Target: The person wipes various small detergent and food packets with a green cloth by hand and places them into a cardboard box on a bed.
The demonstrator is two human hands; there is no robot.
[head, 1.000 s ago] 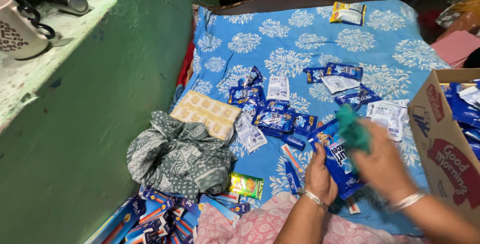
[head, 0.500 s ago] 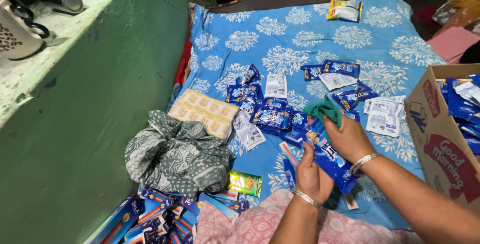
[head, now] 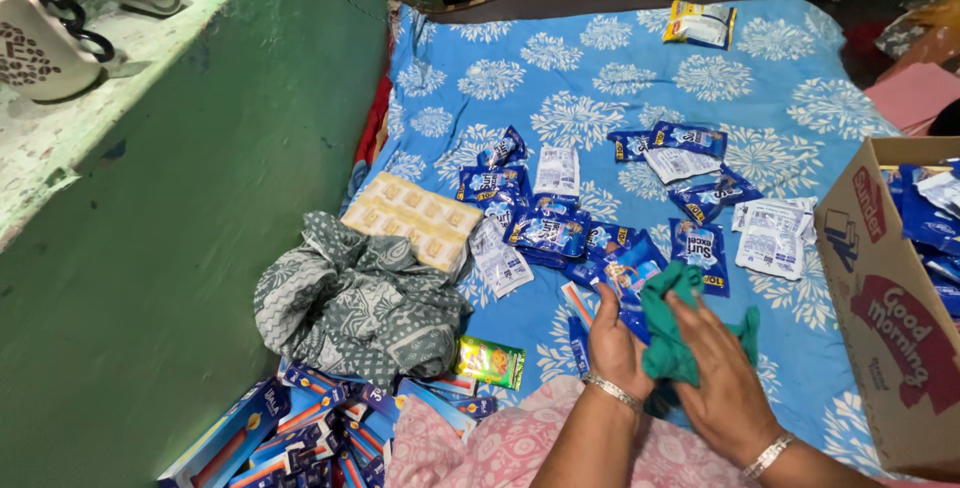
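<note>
Both hands (head: 680,358) dropped nearer, clutching green cloth (head: 668,333); blue floral sheet (head: 560,78), green wall (head: 230,208).

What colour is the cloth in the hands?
Teal green cloth, seen in the head view.

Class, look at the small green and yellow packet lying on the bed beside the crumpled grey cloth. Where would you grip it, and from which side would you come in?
Probably pinch the green and yellow packet by its right short edge, coming from the right and above. It lies flat, that end is bare on the blue bedsheet, and the crumpled grey cloth crowds its left end.
</note>
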